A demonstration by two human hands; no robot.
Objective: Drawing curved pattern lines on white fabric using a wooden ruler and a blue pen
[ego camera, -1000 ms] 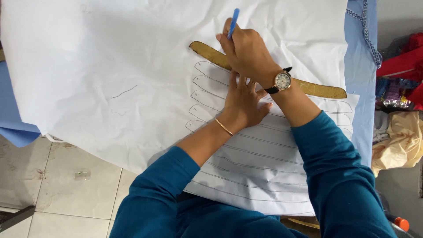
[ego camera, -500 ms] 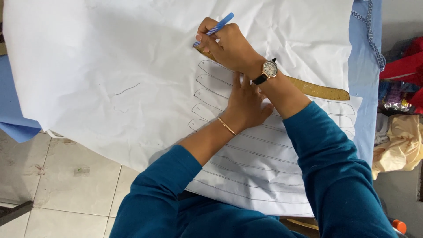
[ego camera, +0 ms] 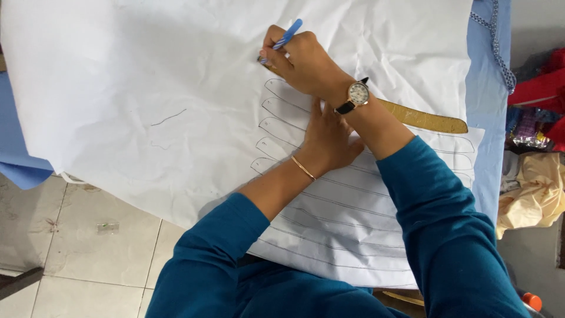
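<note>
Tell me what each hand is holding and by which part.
The right hand grips a blue pen low on its barrel, near the tip. The left hand holds nothing; it presses flat on the curved brown ruler.

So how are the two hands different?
The right hand grips a blue pen at the tip of the tan curved template; the left hand holds nothing and lies on the white paper. The right wrist wears a watch, the left a thin bangle. Both have teal sleeves.
</note>
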